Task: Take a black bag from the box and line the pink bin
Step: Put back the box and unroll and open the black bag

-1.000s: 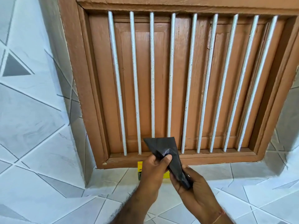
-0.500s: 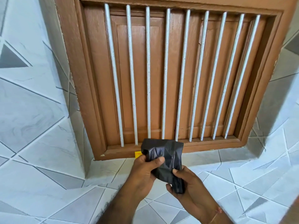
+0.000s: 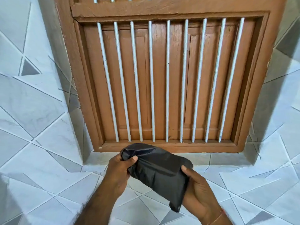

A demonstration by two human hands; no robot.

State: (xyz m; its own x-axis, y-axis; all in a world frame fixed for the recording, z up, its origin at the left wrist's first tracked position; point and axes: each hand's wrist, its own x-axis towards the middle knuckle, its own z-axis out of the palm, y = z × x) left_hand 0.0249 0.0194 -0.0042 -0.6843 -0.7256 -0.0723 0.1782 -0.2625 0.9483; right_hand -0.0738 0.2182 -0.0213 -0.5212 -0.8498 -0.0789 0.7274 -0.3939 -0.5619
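Observation:
A folded black bag (image 3: 159, 172) is held between both hands in front of the window sill, partly spread out. My left hand (image 3: 119, 169) pinches its upper left corner with thumb and fingers. On the right edge, my right hand (image 3: 197, 190) grips the bag with the thumb on top. Neither the box nor the pink bin is in view.
A brown wooden window frame (image 3: 162, 146) with white vertical bars (image 3: 151, 82) and shut shutters fills the wall ahead. White and grey tiled wall (image 3: 40, 111) surrounds it, and a tiled ledge (image 3: 227, 161) runs under the frame.
The bag has been unfolded wider between my hands, from a narrow wedge to a broad flat shape. The yellow box on the sill is no longer seen. The view has shifted.

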